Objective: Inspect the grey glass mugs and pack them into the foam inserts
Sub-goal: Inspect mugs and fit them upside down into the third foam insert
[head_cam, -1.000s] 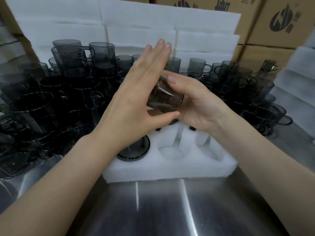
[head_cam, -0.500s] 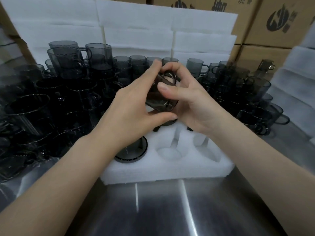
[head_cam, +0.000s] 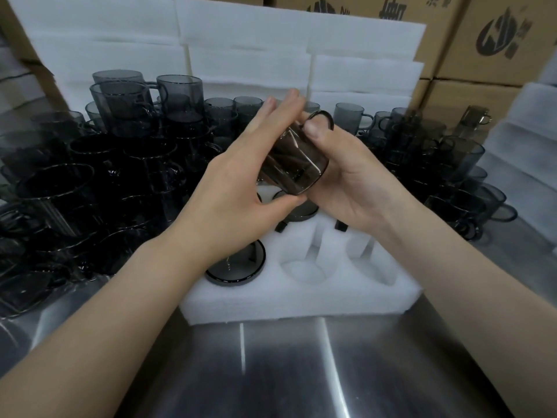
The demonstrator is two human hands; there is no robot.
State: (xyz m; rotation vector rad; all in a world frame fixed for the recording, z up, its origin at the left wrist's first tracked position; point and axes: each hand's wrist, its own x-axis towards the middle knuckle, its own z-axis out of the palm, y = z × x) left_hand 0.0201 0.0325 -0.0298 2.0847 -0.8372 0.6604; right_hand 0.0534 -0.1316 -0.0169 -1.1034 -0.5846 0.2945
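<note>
Currently, grey glass mug (head_cam: 294, 162) tilted at frame centre, above foam insert (head_cam: 301, 300) on table (head_cam: 286, 372), left hand (head_cam: 241, 188) clasping its side, right hand (head_cam: 346, 182) gripping it, thumb on handle.

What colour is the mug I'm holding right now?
Dark smoky grey and see-through. The mug shows best in the head view.

Single view, head-worn, wide-angle. It looks from above the near edge of the steel table (head_cam: 286, 372), facing forward and down. Both forearms enter from the lower corners. The left hand (head_cam: 238, 194) and right hand (head_cam: 358, 182) hold a grey mug (head_cam: 295, 164) close to the lens at frame centre, above the foam insert (head_cam: 301, 300). Loose mugs (head_cam: 120, 164) occupy the middle distance. Foam sheets (head_cam: 247, 40) and cardboard boxes (head_cam: 482, 49) close the far side. Lines bow at the margins.
</note>
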